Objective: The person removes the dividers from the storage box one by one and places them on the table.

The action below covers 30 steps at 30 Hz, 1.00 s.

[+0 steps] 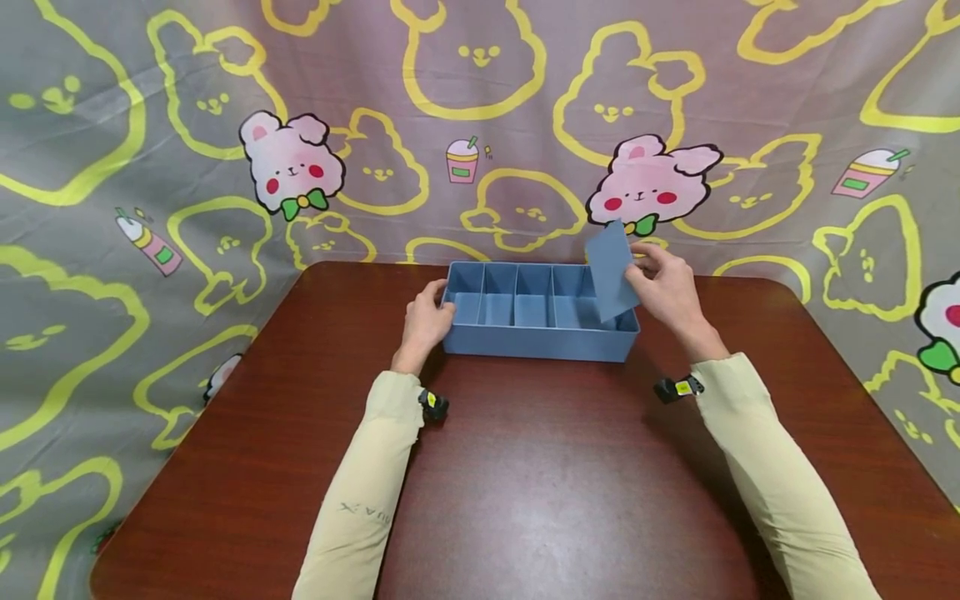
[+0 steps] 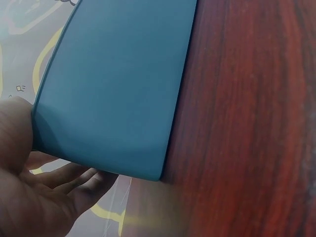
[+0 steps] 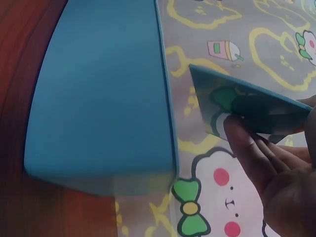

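A long blue-grey divider box (image 1: 540, 343) stands on the table, with upright partitions splitting it into several compartments. My left hand (image 1: 429, 320) grips its left end. In the left wrist view the thumb lies at the corner of the box (image 2: 108, 94), while the fingers reach along the end wall. Above the right end of the box, my right hand (image 1: 667, 287) pinches a flat blue-grey divider panel (image 1: 611, 271) by its right edge. The panel is tilted, its lower corner overlapping the rightmost compartment in the head view. The right wrist view shows the panel (image 3: 242, 98) raised beside the box (image 3: 103, 94).
The box sits near the back edge of a dark red-brown wooden table (image 1: 555, 483). A patterned curtain (image 1: 480, 208) with cartoon animals hangs behind and at both sides. Small black cameras (image 1: 433, 404) are strapped to both wrists.
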Each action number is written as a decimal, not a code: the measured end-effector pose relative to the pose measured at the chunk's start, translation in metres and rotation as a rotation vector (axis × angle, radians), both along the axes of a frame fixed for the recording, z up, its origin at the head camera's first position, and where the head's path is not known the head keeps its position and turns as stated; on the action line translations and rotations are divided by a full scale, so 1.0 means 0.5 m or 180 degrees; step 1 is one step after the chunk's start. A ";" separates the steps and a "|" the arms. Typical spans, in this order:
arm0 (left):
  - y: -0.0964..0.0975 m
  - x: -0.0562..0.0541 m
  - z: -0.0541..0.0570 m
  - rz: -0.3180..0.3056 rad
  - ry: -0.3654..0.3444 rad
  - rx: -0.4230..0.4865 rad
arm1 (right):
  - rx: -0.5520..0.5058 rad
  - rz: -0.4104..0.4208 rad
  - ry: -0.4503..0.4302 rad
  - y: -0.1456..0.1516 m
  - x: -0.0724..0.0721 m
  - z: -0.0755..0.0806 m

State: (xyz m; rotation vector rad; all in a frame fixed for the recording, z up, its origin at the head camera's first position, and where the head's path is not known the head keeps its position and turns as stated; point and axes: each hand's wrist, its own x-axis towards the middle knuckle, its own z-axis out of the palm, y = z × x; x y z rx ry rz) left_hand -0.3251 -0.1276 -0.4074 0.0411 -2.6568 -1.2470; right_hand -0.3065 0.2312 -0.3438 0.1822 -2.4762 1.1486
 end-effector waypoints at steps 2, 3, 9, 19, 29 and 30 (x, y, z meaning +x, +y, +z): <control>-0.001 0.001 0.002 0.0005 -0.0002 0.0022 | 0.0015 0.0003 -0.0002 0.007 0.001 0.001; -0.002 0.002 0.002 0.0006 -0.0007 0.0028 | 0.0015 0.0012 -0.0006 0.010 0.001 0.001; -0.003 0.001 0.000 0.0019 -0.0025 0.0015 | 0.0056 0.0007 -0.0031 0.032 0.006 0.001; 0.001 -0.004 -0.002 0.0030 -0.0022 0.0025 | 0.0018 -0.0014 -0.0038 0.071 0.016 -0.010; -0.001 -0.005 -0.002 0.0015 -0.0005 0.0006 | 0.0003 -0.0022 -0.0018 0.109 0.027 -0.020; -0.001 -0.005 -0.002 0.0016 -0.0006 0.0000 | 0.0003 -0.0011 -0.0039 0.113 0.029 -0.021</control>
